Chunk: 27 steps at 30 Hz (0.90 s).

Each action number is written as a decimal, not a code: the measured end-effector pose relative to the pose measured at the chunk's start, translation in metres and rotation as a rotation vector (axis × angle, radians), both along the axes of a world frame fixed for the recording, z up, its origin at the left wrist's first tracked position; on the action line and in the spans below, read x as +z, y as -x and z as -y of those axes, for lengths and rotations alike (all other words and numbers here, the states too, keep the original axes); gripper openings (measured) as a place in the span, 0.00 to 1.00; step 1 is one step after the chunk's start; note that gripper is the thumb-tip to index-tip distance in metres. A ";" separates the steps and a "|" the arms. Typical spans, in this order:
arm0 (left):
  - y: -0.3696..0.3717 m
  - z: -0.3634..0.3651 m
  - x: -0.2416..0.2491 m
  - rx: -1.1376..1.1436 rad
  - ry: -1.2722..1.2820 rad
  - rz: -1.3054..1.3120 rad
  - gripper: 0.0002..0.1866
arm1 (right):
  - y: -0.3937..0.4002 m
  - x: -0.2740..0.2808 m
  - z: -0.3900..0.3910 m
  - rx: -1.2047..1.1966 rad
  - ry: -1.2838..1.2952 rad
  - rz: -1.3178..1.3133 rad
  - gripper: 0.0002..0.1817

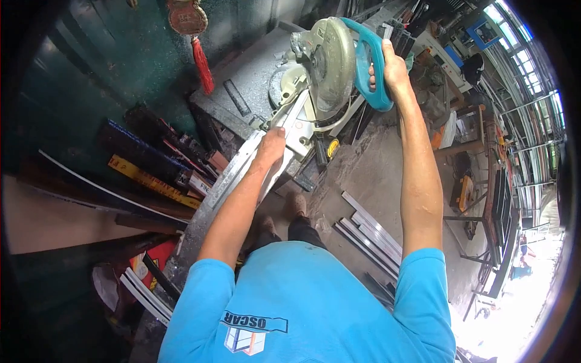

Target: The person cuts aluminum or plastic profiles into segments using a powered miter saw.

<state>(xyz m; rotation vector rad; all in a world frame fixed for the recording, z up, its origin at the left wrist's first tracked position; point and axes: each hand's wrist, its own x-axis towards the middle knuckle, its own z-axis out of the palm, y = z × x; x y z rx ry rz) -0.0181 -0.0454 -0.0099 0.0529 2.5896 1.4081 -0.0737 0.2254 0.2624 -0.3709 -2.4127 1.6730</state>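
Note:
A miter saw (333, 69) with a pale round blade guard stands on the grey bench. Its teal handle (380, 72) is in my right hand (394, 71), the fingers wrapped through the loop. My left hand (272, 145) grips a long white or silver metal profile (295, 109) that lies along the saw's base and runs under the blade guard. The blade's edge is hidden by the guard. Part of the profile disappears beneath my left hand and forearm.
Long profiles (369, 230) lie on the floor below the saw. A yellow spirit level (142, 178) and other strips lean at the left. A red tassel (201, 66) hangs above the bench. Racks of long stock (532, 157) and a metal-framed table (478, 199) stand at the right.

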 end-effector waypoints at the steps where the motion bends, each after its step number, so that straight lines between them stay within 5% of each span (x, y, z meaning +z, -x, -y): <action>1: 0.001 -0.001 0.002 0.001 -0.005 0.006 0.25 | -0.002 -0.004 0.001 -0.014 0.001 -0.018 0.45; 27: 0.013 -0.007 -0.003 0.032 -0.160 0.148 0.24 | -0.017 -0.039 0.000 -0.029 -0.077 -0.104 0.45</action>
